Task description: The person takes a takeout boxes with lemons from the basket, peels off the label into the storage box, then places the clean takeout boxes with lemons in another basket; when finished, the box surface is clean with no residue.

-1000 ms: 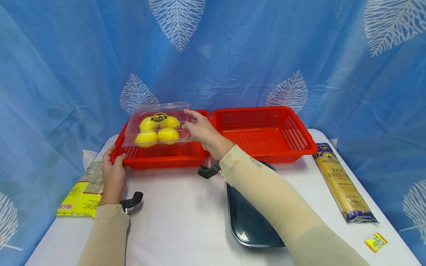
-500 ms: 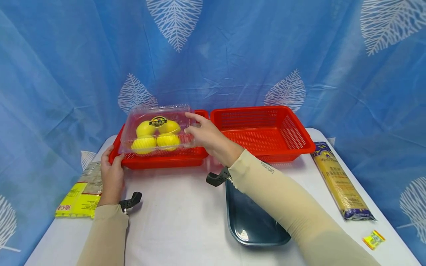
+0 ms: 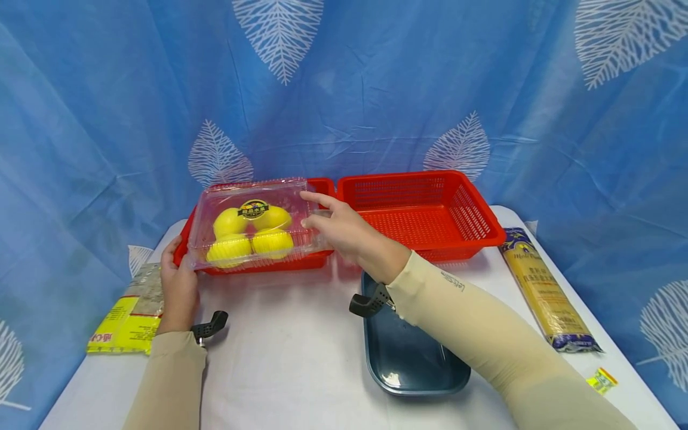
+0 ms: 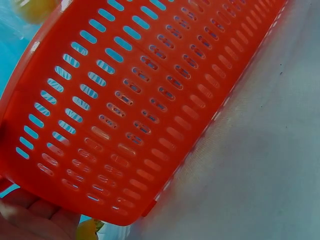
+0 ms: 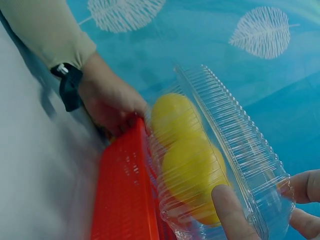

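My right hand [image 3: 352, 233] pinches the right end of a clear plastic clamshell box [image 3: 290, 200] that holds several yellow fruits [image 3: 273, 243]. Thumb and fingers sit on opposite sides of the box [image 5: 245, 135] in the right wrist view. The box is tilted above the left red plastic basket [image 3: 314, 263] and hides most of its inside. My left hand [image 3: 180, 289] grips the left end of that basket at the rim. In the left wrist view, the fingers [image 4: 37, 212] curl at the edge of the basket [image 4: 150, 100].
A second red basket [image 3: 414, 230] stands at the right of the first. A dark blue tray [image 3: 414, 358] lies partly under my right forearm. At the right are a pasta packet [image 3: 548, 292] and a small yellow wrapper [image 3: 602, 380]. A yellow-and-grey bag [image 3: 129, 316] lies at the left.
My right hand has brought the clamshell box lower and nearer to me, over the left basket's front side. The left hand keeps its grip on the basket.
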Demonstrator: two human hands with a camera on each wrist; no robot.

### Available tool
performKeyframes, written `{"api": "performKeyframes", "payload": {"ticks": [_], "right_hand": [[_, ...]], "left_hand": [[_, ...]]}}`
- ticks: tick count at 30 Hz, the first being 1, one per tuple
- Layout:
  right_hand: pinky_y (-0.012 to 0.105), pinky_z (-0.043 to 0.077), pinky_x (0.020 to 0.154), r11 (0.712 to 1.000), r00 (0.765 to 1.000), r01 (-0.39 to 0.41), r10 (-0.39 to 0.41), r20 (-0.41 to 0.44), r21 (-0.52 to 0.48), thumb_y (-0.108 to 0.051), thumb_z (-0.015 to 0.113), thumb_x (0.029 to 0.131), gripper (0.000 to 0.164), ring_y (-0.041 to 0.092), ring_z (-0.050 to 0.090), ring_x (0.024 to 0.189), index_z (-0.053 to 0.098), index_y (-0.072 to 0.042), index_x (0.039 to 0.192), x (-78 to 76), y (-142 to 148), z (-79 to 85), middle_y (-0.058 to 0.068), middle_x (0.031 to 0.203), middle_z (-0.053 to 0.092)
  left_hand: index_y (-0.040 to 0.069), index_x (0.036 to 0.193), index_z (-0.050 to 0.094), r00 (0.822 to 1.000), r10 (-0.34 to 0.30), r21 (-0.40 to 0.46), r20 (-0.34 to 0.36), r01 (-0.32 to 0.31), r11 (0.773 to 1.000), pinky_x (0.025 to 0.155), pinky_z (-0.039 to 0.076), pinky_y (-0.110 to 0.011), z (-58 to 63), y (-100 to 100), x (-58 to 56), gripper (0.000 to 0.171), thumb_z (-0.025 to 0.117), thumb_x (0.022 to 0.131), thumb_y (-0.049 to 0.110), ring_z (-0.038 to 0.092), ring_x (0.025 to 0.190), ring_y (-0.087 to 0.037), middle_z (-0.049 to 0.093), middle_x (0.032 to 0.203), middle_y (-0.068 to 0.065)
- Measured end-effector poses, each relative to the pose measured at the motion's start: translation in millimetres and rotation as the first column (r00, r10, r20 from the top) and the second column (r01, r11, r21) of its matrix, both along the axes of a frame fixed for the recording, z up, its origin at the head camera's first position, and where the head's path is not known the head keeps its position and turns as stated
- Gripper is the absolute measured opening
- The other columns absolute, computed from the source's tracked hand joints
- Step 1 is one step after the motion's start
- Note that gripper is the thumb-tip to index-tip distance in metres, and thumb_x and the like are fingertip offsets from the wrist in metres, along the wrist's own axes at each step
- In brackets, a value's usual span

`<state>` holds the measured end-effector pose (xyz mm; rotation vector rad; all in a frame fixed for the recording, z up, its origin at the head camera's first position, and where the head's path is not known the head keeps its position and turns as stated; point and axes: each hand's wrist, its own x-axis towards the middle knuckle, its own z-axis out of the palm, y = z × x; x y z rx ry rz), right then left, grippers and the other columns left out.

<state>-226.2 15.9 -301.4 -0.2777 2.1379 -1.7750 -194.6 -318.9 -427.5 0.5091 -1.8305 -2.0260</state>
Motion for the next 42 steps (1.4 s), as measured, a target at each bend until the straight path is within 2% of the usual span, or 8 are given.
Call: {"api": "performKeyframes", "payload": {"ticks": [3, 6, 9, 13, 16, 21, 30, 42], "right_hand": [[0.027, 0.034, 0.048, 1.000, 1.000, -0.012, 0.012, 0.013, -0.028, -0.018, 0.070, 0.101, 0.059, 0.019, 0.033, 0.055, 0.055, -0.043, 0.152, 5.9, 3, 0.1, 0.002, 0.148, 0.053], [0.026, 0.033, 0.046, 0.998, 0.999, -0.018, 0.020, 0.031, -0.058, -0.016, 0.070, 0.101, 0.059, 0.020, 0.035, 0.056, 0.055, -0.043, 0.151, 11.2, 7, -1.0, 0.003, 0.146, 0.054], [0.027, 0.047, 0.054, 0.998, 0.999, -0.020, 0.022, 0.032, -0.056, -0.016, 0.071, 0.101, 0.058, 0.020, 0.053, 0.074, 0.056, -0.044, 0.150, 16.4, 10, -1.6, 0.001, 0.148, 0.053], [0.040, 0.059, 0.089, 0.998, 0.999, -0.032, 0.034, 0.036, -0.061, -0.016, 0.072, 0.101, 0.059, 0.026, 0.057, 0.122, 0.056, -0.044, 0.150, 23.3, 16, -3.1, -0.002, 0.153, 0.048], [0.042, 0.060, 0.091, 0.998, 0.998, -0.033, 0.036, 0.046, -0.059, -0.017, 0.073, 0.100, 0.058, 0.028, 0.058, 0.121, 0.057, -0.045, 0.149, 29.4, 21, -5.6, -0.003, 0.149, 0.052], [0.035, 0.061, 0.078, 0.996, 0.997, -0.039, 0.044, 0.064, -0.078, -0.017, 0.072, 0.101, 0.058, 0.029, 0.064, 0.107, 0.056, -0.043, 0.150, 41.6, 30, -9.1, 0.004, 0.136, 0.062], [0.046, 0.062, 0.084, 0.985, 0.991, -0.066, 0.083, 0.101, -0.160, -0.011, 0.069, 0.101, 0.061, 0.036, 0.065, 0.112, 0.052, -0.034, 0.155, 61.9, 46, -18.2, 0.016, 0.137, 0.059], [0.046, 0.063, 0.082, 0.987, 0.989, -0.060, 0.079, 0.124, -0.151, -0.009, 0.071, 0.100, 0.063, 0.036, 0.065, 0.110, 0.053, -0.032, 0.155, 82.5, 57, -29.0, 0.015, 0.142, 0.056]], "left_hand": [[0.033, 0.162, 0.031, 1.000, -0.006, -0.004, 0.000, 0.006, 1.000, 0.117, 0.037, -0.038, 1.6, -1, -0.2, 0.074, 0.074, 0.101, 0.032, 0.026, 0.150, -0.017, 0.032, 0.164, 0.004], [0.034, 0.162, 0.031, 1.000, -0.011, -0.006, 0.008, 0.011, 1.000, 0.116, 0.038, -0.035, 2.1, -1, 0.5, 0.078, 0.076, 0.099, 0.037, 0.027, 0.150, -0.017, 0.032, 0.164, 0.004], [0.034, 0.162, 0.031, 1.000, -0.019, -0.005, 0.000, 0.019, 1.000, 0.113, 0.041, -0.031, 1.1, -1, 1.1, 0.077, 0.076, 0.099, 0.037, 0.028, 0.149, -0.018, 0.033, 0.164, 0.003], [0.033, 0.160, 0.034, 0.999, -0.024, 0.006, -0.028, 0.024, 1.000, 0.101, 0.049, -0.023, -1.0, -2, 1.7, 0.071, 0.073, 0.101, 0.035, 0.033, 0.145, -0.019, 0.036, 0.162, 0.001], [0.034, 0.160, 0.035, 0.999, -0.025, 0.027, -0.024, 0.026, 0.999, 0.091, 0.054, -0.021, -1.2, -1, 2.2, 0.068, 0.072, 0.102, 0.032, 0.036, 0.142, -0.020, 0.037, 0.161, 0.000], [0.035, 0.159, 0.036, 0.999, -0.031, 0.028, -0.005, 0.031, 0.999, 0.083, 0.056, -0.020, -0.5, -1, 1.6, 0.069, 0.073, 0.101, 0.032, 0.038, 0.140, -0.020, 0.039, 0.161, 0.001], [0.031, 0.163, 0.030, 0.999, -0.030, -0.023, 0.016, 0.031, 0.999, 0.103, 0.050, -0.029, 5.6, 2, 3.8, 0.064, 0.063, 0.107, 0.030, 0.036, 0.143, -0.019, 0.034, 0.164, 0.001], [0.028, 0.164, 0.030, 0.999, -0.029, 0.003, 0.024, 0.029, 1.000, 0.105, 0.046, -0.025, 16.0, 8, 6.6, 0.064, 0.061, 0.108, 0.025, 0.033, 0.147, -0.019, 0.032, 0.166, 0.001]]}}
